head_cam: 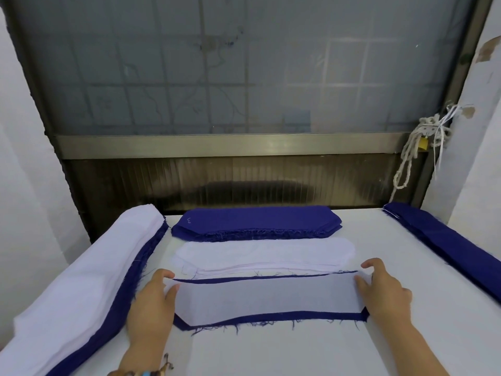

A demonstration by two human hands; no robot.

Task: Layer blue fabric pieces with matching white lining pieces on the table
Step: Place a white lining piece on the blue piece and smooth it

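1. while you lean over the desk [271, 354], take the white lining stack [265, 253] in its middle as your marker.
2. just on your side of that stack, one blue fabric piece [271, 317] lies flat on the desk with a white lining piece [268, 297] laid on top of it. blue shows as a thin band along the edge next to the stack and a wider band along the edge nearer you, where loose threads hang out.
3. your left hand [151, 302] sits nearer you than the stack and to its left, at the left end of the layered pair. its thumb lies on the lining and its forefinger curls at the corner nearest the stack, so the two pinch the lining's end.
4. your right hand [385, 291] sits nearer you than the stack and to its right. its thumb and curled fingers pinch the right end of the lining, which lifts a little there.
5. beyond the stack, just beside its far edge, lies a blue fabric stack [254, 222] with a frayed edge facing it.
6. left of the stack, a long white and blue pile [81, 280] runs toward you.
7. right of the stack, well apart, a long blue pile [447, 240] lies along the desk's side.
8. far behind the stack stands a window [244, 71]; behind the stack and to its right hangs a knotted rope [414, 147] with a small yellow padlock [423, 143].
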